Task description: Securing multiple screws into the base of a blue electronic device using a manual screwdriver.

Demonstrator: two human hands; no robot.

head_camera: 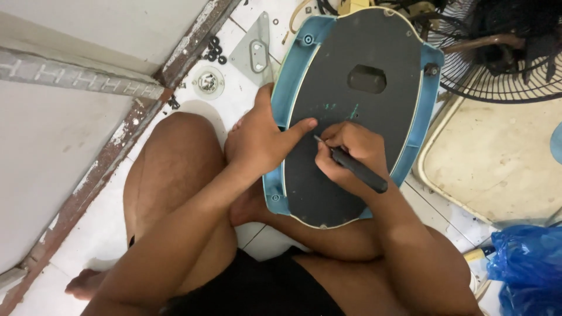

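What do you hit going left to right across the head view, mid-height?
Bare knee → left hand on the blue rim → right hand holding a black screwdriver on the dark oval panel → cream tray.

The oval base (351,117) at the centre is showing a matt, dark grey plate with scratched marks, ringed by a smooth light-blue plastic rim (418,126) that is catching a soft sheen. The screwdriver (351,167) in the right hand (351,153) is looking matt black at the handle, with a thin bright metal shaft. At eleven o'clock, a flat grey metal bracket (256,52) and small black washers (215,51) are lying on glossy white floor tiles (105,228). At one o'clock, the fan grille (497,52) is appearing as dark, thin wire. At four o'clock, a blue plastic bag (527,269) is looking crinkled and shiny.
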